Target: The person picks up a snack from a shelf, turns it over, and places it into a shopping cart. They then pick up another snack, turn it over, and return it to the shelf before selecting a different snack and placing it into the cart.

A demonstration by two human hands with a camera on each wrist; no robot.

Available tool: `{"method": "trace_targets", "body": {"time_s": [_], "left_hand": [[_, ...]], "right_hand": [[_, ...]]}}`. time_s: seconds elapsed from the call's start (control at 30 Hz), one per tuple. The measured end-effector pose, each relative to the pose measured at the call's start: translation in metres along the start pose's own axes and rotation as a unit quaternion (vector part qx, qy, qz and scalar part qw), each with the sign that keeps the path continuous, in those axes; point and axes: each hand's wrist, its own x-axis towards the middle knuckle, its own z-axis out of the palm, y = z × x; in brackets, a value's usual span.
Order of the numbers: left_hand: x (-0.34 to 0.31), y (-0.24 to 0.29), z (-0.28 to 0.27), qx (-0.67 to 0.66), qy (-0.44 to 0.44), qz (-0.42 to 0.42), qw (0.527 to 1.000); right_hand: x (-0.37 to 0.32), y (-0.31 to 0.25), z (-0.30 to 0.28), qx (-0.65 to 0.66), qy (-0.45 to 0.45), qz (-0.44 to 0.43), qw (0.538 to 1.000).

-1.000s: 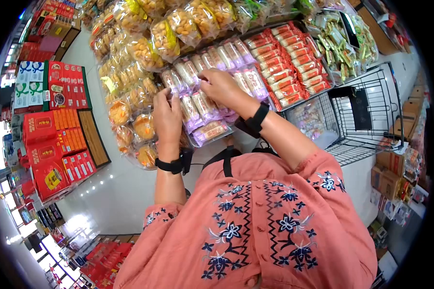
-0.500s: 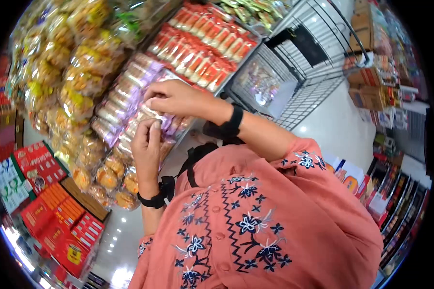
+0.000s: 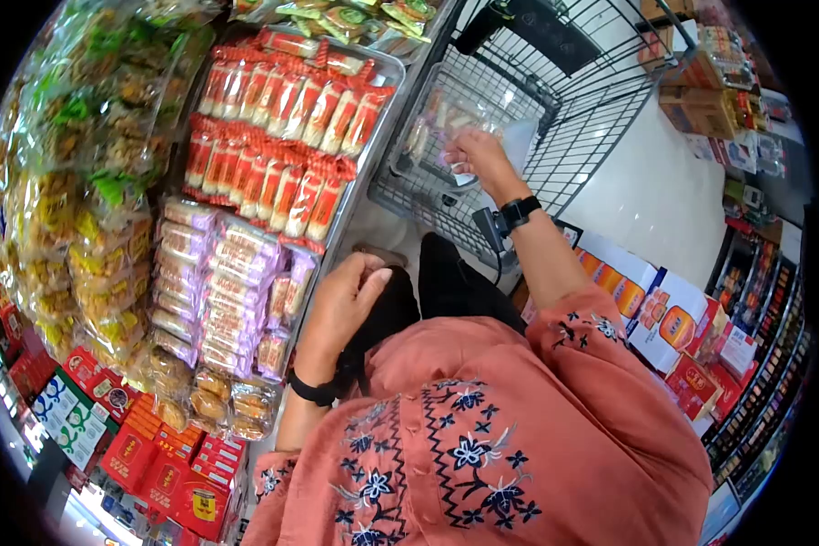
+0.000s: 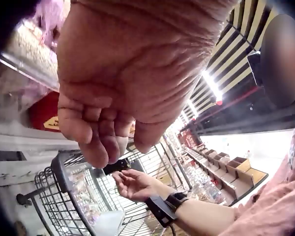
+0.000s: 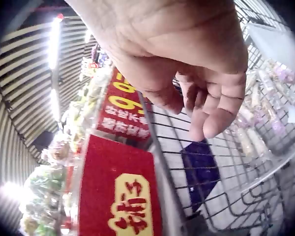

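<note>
Over the shopping cart (image 3: 601, 136), my right hand (image 3: 484, 164) hangs with its fingers loosely bent above small wrapped snacks (image 3: 420, 136) lying in clear plastic. From the right wrist view, this hand (image 5: 187, 54) holds nothing, with white and purple wrapped sticks (image 5: 268, 110) beyond its fingers. My left hand (image 3: 338, 302) is beside the display tray's edge, to the right of the purple-wrapped snacks (image 3: 234, 305). The left wrist view shows its palm (image 4: 132, 64) with fingers loosely curled around nothing.
Red-wrapped sticks (image 3: 273, 187) fill the metal tray (image 3: 355, 173) above the purple ones. Bagged snacks (image 3: 109, 246) are heaped at the left. Boxes (image 3: 669, 318) stand at the right, and a red sign (image 5: 120, 191) hangs beside the cart.
My right hand has moved from the purple-wrapped snacks to over the cart. My left hand has drawn back off them to the tray's edge. The head view has turned toward the cart.
</note>
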Motion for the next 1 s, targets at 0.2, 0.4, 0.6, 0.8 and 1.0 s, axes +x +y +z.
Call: {"method": "trace_targets", "body": {"time_s": [0.2, 0.4, 0.6, 0.8, 1.0], "left_hand": [[0.044, -0.014, 0.044, -0.042, -0.009, -0.064, 0.997], [0.064, -0.023, 0.079, -0.065, -0.030, -0.111, 0.991], [0.080, -0.036, 0.096, -0.086, -0.052, -0.142, 0.985], [0.087, -0.044, 0.099, -0.095, -0.045, -0.148, 0.983], [0.086, -0.040, 0.087, -0.093, -0.035, -0.165, 0.981]], "right_hand": [[0.076, 0.044, -0.008, 0.055, -0.015, 0.085, 0.995], [0.150, 0.087, -0.006, -0.039, -0.015, 0.083, 0.996], [0.185, 0.100, 0.001, -0.006, 0.013, 0.163, 0.987], [0.198, 0.115, 0.007, 0.017, 0.004, 0.157, 0.987], [0.203, 0.109, 0.009, 0.006, -0.043, 0.174, 0.984]]}}
